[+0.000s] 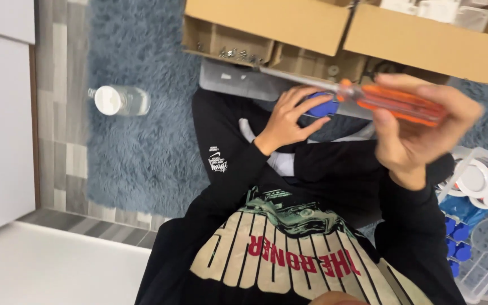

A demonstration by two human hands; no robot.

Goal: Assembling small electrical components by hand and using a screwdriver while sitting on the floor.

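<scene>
Right hand (419, 133): raised at the right of the scene, fingers clenched around the orange handle of a screwdriver (391, 104); the tool is blurred, its metal shaft running left and far toward the cardboard box (266, 25). Left hand (286, 121): centre of the scene, above the lap, fingers curled over a small blue round part (324, 106), grasping it just beside the near end of the screwdriver handle. Cardboard box: far side, flaps open, small metal screws (238, 55) loose in one compartment. Grey flat tray or lid (238, 82): on the rug just near the box, partly hidden by the left hand. Clear plastic bottle (120, 100) with white cap: lying on the blue shaggy rug (136, 158), far left, well apart from both hands. White wire basket (484, 248): near right, holding white round discs (481, 181) and more blue parts (457, 237). Person wears a black sweatshirt with a printed front.
</scene>
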